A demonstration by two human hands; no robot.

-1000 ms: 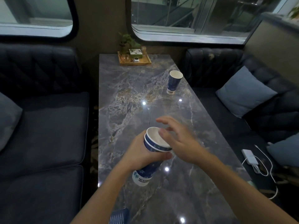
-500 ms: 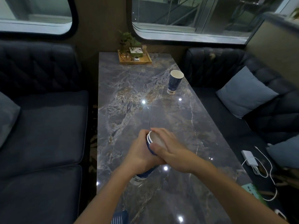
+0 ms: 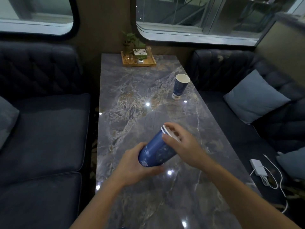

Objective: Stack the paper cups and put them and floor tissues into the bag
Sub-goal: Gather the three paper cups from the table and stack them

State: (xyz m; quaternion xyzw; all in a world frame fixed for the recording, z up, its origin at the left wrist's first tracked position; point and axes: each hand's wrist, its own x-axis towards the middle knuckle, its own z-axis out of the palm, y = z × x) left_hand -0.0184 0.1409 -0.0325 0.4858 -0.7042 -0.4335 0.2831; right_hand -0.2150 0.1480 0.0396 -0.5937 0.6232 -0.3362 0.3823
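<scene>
Two blue paper cups nested as one stack [image 3: 156,150] are tilted with their white rims pointing up and to the right, above the marble table [image 3: 132,100]. My left hand [image 3: 137,164] grips the stack's base. My right hand [image 3: 183,146] is curled over the rims, fingers on the open end. A third blue paper cup [image 3: 179,87] stands upright alone near the table's right edge, farther away. No bag and no tissues are in view.
A wooden tray [image 3: 139,61] with a small plant and jars sits at the table's far end. Dark sofas flank both sides, with a blue cushion [image 3: 254,96] on the right one. A white charger with its cable [image 3: 259,169] lies on the right seat.
The stack has tipped from near upright to lying slanted, rims now facing away to the right. My left hand slid to its base and my right hand stays on the rims.
</scene>
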